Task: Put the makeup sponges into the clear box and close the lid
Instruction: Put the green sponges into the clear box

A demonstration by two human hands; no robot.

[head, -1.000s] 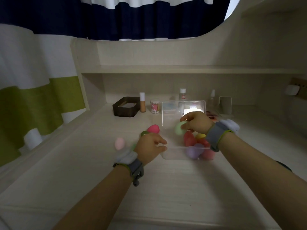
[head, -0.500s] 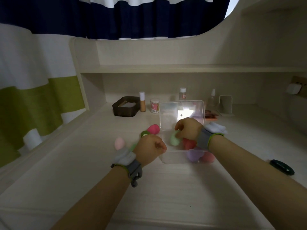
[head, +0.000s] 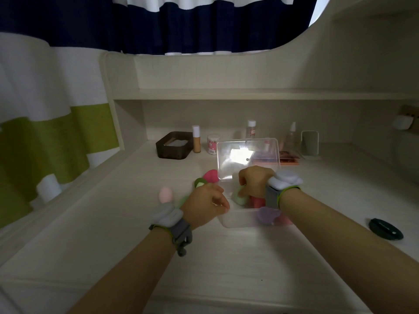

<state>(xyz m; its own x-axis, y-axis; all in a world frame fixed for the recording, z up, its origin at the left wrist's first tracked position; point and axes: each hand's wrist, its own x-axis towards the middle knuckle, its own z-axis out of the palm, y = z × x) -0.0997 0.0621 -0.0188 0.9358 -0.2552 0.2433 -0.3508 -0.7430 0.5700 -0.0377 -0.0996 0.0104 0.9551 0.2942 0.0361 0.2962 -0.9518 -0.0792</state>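
A person's two bare hands work at a pale wooden desk (head: 226, 264). Compared with a second ago, the right hand (head: 255, 183) has dropped from above the clear box (head: 240, 219) down into it, carrying a pale green makeup sponge (head: 239, 199). Its fingers curl around the sponge, which now sits low in the box's left half, beside a red sponge (head: 258, 201) and a purple sponge (head: 267, 215). The green sponge's long axis seems to run left to right, but the hand hides most of it, so which way its tip points cannot be told. The left hand (head: 205, 206) has barely moved; it rests against the box's left wall, fingers curled, holding nothing visible. The clear lid (head: 247, 158) stands open, tilted up behind the box. On the desk left of the box lie a pink sponge (head: 210, 175), a dark green sponge (head: 200, 182) and a light pink sponge (head: 166, 194).
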